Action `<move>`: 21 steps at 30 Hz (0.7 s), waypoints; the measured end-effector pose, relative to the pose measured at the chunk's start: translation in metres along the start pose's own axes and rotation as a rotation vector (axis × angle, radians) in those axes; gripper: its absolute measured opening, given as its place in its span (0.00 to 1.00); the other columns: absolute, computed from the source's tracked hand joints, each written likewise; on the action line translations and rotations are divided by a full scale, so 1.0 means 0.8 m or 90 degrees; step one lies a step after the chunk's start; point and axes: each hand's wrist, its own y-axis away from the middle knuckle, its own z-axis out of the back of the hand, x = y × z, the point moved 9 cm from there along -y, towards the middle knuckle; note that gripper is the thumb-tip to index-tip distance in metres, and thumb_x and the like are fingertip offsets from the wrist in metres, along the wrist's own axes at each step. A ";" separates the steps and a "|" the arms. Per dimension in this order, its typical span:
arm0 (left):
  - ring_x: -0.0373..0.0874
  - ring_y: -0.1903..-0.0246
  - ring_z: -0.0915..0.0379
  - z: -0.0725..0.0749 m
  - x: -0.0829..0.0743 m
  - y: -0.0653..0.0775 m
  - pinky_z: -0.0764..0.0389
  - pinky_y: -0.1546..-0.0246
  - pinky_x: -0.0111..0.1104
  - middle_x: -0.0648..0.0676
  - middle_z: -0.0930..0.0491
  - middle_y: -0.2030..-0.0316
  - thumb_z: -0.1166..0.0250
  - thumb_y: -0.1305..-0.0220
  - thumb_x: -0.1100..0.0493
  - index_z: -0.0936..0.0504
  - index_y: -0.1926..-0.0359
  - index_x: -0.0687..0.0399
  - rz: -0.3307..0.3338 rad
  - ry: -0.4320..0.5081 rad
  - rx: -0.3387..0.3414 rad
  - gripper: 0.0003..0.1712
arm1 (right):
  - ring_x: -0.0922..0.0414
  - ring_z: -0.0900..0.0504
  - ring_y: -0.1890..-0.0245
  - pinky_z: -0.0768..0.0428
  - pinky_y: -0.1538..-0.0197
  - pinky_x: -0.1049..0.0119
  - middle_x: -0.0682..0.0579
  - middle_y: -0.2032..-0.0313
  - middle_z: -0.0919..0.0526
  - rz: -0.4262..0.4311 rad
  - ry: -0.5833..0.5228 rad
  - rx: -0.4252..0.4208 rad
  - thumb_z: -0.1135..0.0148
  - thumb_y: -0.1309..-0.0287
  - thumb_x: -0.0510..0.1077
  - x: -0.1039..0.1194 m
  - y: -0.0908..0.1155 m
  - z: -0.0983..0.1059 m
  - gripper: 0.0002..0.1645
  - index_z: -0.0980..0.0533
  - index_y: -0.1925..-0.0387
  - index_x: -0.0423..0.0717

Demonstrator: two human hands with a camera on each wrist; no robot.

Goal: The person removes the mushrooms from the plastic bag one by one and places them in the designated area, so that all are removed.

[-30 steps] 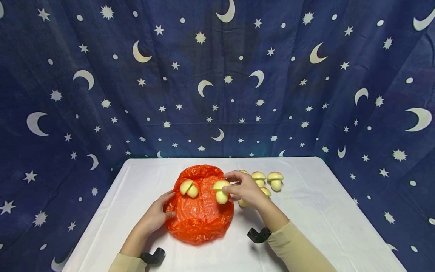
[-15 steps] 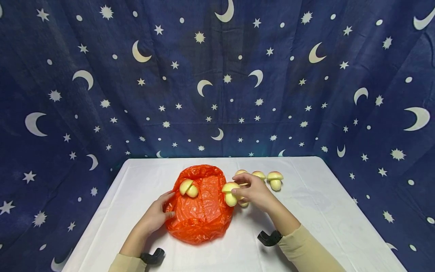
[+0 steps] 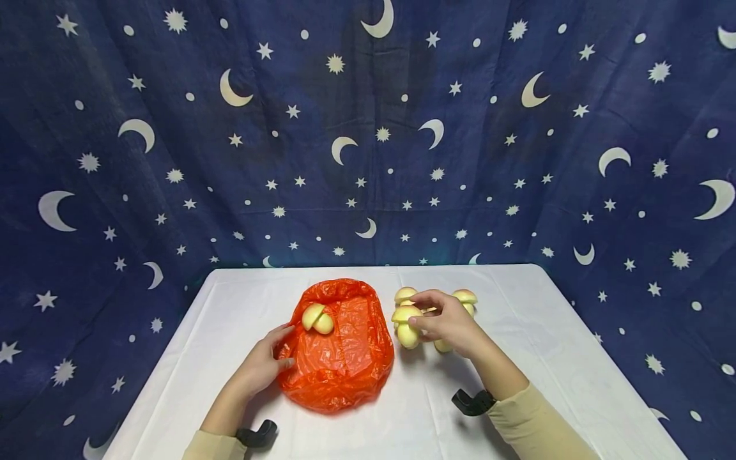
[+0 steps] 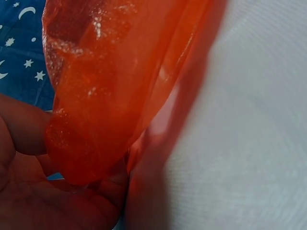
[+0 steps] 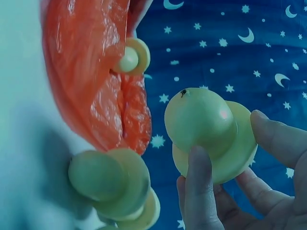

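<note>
My right hand (image 3: 457, 324) pinches a toy mushroom (image 3: 407, 335), pale yellow with a rounded cap, between thumb and fingers. In the right wrist view this mushroom (image 5: 197, 120) shows its stem end toward the camera. An open red plastic bag (image 3: 355, 338) lies to the left with its rim rolled outward. One more mushroom (image 3: 324, 324) rests inside it. My left hand (image 3: 260, 365) holds the bag's left rim; in the left wrist view the red film (image 4: 110, 96) lies between thumb and fingers.
Several similar mushrooms (image 3: 464, 296) stand on the white table (image 3: 535, 358), partly hidden behind my right hand. One mushroom (image 5: 98, 177) is close to the bag's right side in the right wrist view. A dark blue curtain (image 3: 368, 128) with moons and stars hangs behind.
My right hand has moved right with its mushroom, from over the bag's right side to beside the other mushrooms. My left hand and the mushroom in the bag have stayed put.
</note>
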 end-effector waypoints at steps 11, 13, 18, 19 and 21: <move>0.72 0.17 0.49 0.001 0.000 0.001 0.48 0.19 0.67 0.66 0.39 0.18 0.31 0.37 0.72 0.31 0.21 0.59 -0.004 0.001 0.000 0.43 | 0.54 0.15 0.53 0.06 0.57 0.49 0.35 0.37 0.19 -0.010 0.018 -0.018 0.24 0.39 0.38 -0.007 0.013 0.035 0.36 0.25 0.33 0.32; 0.71 0.17 0.49 0.002 -0.001 0.001 0.48 0.19 0.67 0.66 0.39 0.18 0.31 0.37 0.72 0.31 0.21 0.59 -0.005 0.001 -0.001 0.43 | 0.54 0.16 0.53 0.06 0.58 0.48 0.35 0.37 0.21 -0.012 0.022 -0.025 0.24 0.39 0.38 -0.009 0.014 0.041 0.36 0.26 0.33 0.31; 0.71 0.17 0.50 0.005 0.000 0.002 0.47 0.19 0.66 0.66 0.40 0.18 0.32 0.37 0.73 0.31 0.21 0.60 -0.006 0.001 -0.004 0.43 | 0.53 0.16 0.52 0.07 0.58 0.45 0.35 0.36 0.28 -0.011 0.021 -0.033 0.24 0.40 0.38 -0.011 0.016 0.053 0.35 0.25 0.34 0.30; 0.71 0.17 0.50 0.005 0.000 0.002 0.47 0.19 0.66 0.66 0.40 0.18 0.32 0.37 0.72 0.31 0.21 0.60 -0.006 0.000 -0.004 0.43 | 0.53 0.16 0.52 0.07 0.58 0.44 0.35 0.36 0.28 -0.008 0.019 -0.033 0.24 0.40 0.37 -0.011 0.017 0.055 0.34 0.25 0.35 0.30; 0.72 0.17 0.50 0.005 0.000 0.002 0.46 0.19 0.67 0.66 0.40 0.17 0.31 0.37 0.72 0.31 0.21 0.60 -0.004 -0.001 -0.003 0.43 | 0.54 0.16 0.52 0.07 0.58 0.44 0.34 0.36 0.28 -0.002 0.019 -0.031 0.24 0.40 0.37 -0.012 0.019 0.058 0.34 0.25 0.35 0.29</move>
